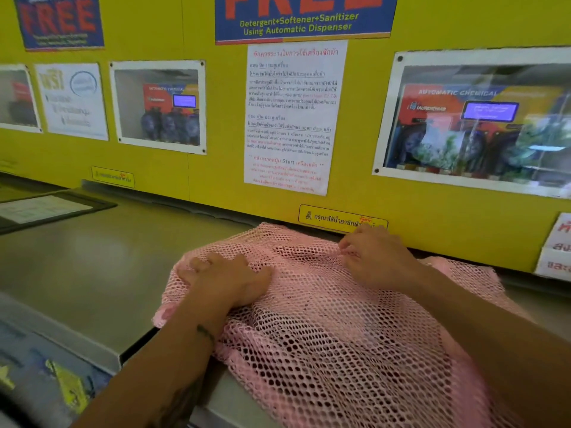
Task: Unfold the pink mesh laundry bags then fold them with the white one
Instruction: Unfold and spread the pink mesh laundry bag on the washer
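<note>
Spreading across the grey metal table [102, 257] below the yellow wall [216, 168], the pink mesh laundry bag [333, 329] covers the right half of the surface from the wall edge down past the near edge, where it hangs over toward the person; it lies in more than one layer, with darker, denser patches where the netting overlaps, and whether that is one bag or several I cannot tell. No white bag shows. The fabric looks very light, limp and open-weave, so it should drape and bunch rather than hold a crease, slide easily on the smooth metal, and snag fingertips in its holes. The left hand [228, 279] lies palm down and flat on the left part of the mesh, fingers stretched and gripping nothing, simply pressing the netting to the table. The right hand [377, 257] sits near the far edge by the wall, fingers curled with the tips pinching a small ridge of mesh. A good hold, I judge, is at the corners or along a hemmed edge, pinched between thumb and fingers, with the other palm anchoring the cloth so that it does not slip while being pulled flat.
</note>
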Available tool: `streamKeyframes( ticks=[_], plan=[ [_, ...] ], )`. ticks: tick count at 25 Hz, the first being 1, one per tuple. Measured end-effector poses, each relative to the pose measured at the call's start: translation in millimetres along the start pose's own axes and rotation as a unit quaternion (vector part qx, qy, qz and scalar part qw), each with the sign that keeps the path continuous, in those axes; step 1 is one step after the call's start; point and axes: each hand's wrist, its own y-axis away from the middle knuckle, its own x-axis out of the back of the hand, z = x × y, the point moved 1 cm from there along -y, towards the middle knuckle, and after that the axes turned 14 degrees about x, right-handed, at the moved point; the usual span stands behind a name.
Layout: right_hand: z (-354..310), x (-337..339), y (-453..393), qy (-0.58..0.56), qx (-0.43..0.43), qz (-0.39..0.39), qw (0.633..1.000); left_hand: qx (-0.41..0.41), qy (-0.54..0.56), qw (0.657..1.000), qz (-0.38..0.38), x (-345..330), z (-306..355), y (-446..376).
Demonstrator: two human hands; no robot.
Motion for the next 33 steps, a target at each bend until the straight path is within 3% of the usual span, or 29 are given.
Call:
streamKeyframes(
  ticks=[3, 6, 8, 11, 14, 16, 18, 21, 24, 26, 28, 31, 33],
  plan=[
    [5.9, 4.9, 22.9, -0.02, -0.014, -0.019, 1.0, 0.014, 0.001, 0.999, 0.029, 1.9, -4.5, -5.0],
    [8.5, 2.6, 53.0, -0.066, 0.001, -0.228, 0.971, -0.048, -0.022, 0.991, 0.126, 8.4, 2.0, 1.9],
    [16.9, -0.3, 67.6, -0.071, -0.017, -0.299, 0.951, -0.135, -0.024, 0.978, 0.154, 13.3, 13.1, 17.9],
    [20.0, 11.7, 73.2, -0.031, -0.031, -0.227, 0.973, -0.211, 0.021, 0.974, 0.079, 15.9, 16.5, 34.9],
    [-21.3, 29.0, 81.9, -0.058, 0.045, -0.157, 0.985, -0.22, 0.063, 0.973, 0.019, 10.5, 2.0, 31.6],
    [-66.4, 30.4, 92.4, -0.114, 0.109, -0.185, 0.97, -0.202, 0.061, 0.977, 0.016, 6.5, -11.7, 28.6],
    [-107.0, 22.0, 105.0, -0.095, 0.158, -0.243, 0.952, -0.18, 0.047, 0.983, 0.012, 1.3, -29.4, 29.6],
    [-131.5, 19.8, 110.8, -0.071, 0.206, -0.251, 0.943, -0.127, 0.006, 0.991, 0.047, 2.3, -63.5, 30.4],
    [-130.5, 25.5, 105.9, -0.05, 0.237, -0.244, 0.939, 0.014, -0.048, 0.992, 0.119, 23.1, -99.3, 25.7],
    [-132.0, 21.6, 107.3, -0.014, 0.258, -0.228, 0.939, 0.029, -0.036, 0.989, 0.14, 35.7, -112.6, 25.5],
    [-138.6, 17.5, 113.1, -0.018, 0.286, -0.216, 0.934, -0.029, 0.018, 0.983, 0.182, 41.7, -108.3, 36.5],
    [-143.2, 26.8, 120.3, -0.086, 0.313, -0.218, 0.921, -0.179, 0.146, 0.94, 0.25, 44.6, -81.7, 59.8],
    [-135.9, 41.1, 120.2, -0.139, 0.297, -0.17, 0.929, -0.249, 0.218, 0.922, 0.204, 42.9, -63.1, 73.2]
  ],
)
